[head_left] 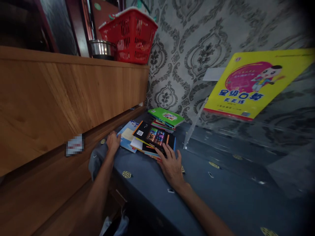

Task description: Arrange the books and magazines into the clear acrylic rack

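Patterned wallpaper [197, 49] rises behind a blue cloth [152, 183], whose left edge meets a wooden panel [61, 88]; bare cloth spreads in front of the books. A black book [154, 134] tops a loose pile near the middle, under the right hand's [171, 164] spread fingers. At the pile's left edge, the left hand [113, 141] curls; whether it pinches anything, I cannot tell. Pixelation obscures a label [74, 145].

Blue characters on the yellow book [256, 84] read 星级口算, with 天天练 in smaller ones beneath.
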`<state>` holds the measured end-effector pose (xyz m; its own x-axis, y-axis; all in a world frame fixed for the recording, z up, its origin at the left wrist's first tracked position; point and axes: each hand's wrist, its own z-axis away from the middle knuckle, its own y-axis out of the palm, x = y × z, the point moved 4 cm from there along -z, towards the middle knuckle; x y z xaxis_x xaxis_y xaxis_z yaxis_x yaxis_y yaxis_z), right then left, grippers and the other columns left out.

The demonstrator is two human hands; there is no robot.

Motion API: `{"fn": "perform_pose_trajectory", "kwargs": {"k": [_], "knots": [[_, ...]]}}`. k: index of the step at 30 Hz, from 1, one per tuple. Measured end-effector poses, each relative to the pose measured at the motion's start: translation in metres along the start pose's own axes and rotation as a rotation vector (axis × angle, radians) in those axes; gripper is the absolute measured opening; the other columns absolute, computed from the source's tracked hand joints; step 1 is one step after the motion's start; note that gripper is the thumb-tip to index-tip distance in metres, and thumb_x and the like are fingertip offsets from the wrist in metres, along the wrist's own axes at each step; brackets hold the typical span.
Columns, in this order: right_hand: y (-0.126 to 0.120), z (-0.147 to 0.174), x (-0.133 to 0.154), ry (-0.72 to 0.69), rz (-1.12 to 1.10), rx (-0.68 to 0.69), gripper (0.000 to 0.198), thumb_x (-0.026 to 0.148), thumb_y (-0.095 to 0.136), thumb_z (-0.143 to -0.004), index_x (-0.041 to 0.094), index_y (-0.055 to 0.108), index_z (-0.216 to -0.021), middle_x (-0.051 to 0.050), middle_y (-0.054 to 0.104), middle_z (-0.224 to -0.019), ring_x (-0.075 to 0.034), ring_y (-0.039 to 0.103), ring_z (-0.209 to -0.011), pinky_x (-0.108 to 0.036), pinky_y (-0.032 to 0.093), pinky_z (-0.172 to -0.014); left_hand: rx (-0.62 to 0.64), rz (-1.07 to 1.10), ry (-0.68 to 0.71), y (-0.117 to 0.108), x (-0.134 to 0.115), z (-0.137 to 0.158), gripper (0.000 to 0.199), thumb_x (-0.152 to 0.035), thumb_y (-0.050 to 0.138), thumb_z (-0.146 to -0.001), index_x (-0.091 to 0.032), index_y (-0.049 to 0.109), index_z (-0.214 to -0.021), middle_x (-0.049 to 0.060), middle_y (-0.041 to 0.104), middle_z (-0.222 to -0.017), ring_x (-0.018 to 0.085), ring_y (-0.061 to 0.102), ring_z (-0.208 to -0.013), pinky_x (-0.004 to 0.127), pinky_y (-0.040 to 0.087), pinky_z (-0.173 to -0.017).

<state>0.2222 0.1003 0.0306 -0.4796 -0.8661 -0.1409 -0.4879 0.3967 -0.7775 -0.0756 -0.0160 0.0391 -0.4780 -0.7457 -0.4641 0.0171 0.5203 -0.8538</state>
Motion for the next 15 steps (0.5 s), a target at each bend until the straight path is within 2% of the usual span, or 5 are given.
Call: {"fn": "perform_pose_trajectory", "kwargs": {"k": [5,10,15], "knots": [[0.001,0.002,-0.013,-0.038,0.003,-0.022,0.045,0.021,0.054,-0.097,0.033,0.055,-0.14,-0.014,0.053,-0.148,-0.031,0.047,-0.135,-0.062,0.034,-0.107,0.08,0.05,-0.004,-0.005,0.014,0.011,0.036,-0.044,0.049,-0.095,-0.017,0.064,-0.114,0.014,0.074,-0.111,0.03,0.068,-0.109,0.037,0.051,-0.086],[0.0,0.002,-0.014,-0.048,0.0,-0.045,0.048,0.017,0.055,-0.095,0.033,0.055,-0.14,-0.014,0.053,-0.148,-0.031,0.048,-0.135,-0.062,0.034,-0.107,0.155,0.151,0.029,-0.015,0.018,0.015,0.032,-0.037,0.055,-0.091,-0.018,0.068,-0.113,0.01,0.075,-0.112,0.024,0.07,-0.106,0.028,0.052,-0.083],[-0.003,0.003,-0.013,-0.031,-0.025,-0.051,0.048,0.016,0.056,-0.094,0.034,0.056,-0.139,-0.013,0.054,-0.148,-0.03,0.049,-0.134,-0.061,0.033,-0.108,0.172,0.2,0.035,-0.02,0.022,0.033,0.035,-0.033,0.056,-0.089,-0.015,0.067,-0.117,0.011,0.075,-0.112,0.023,0.07,-0.104,0.027,0.051,-0.085]]}}
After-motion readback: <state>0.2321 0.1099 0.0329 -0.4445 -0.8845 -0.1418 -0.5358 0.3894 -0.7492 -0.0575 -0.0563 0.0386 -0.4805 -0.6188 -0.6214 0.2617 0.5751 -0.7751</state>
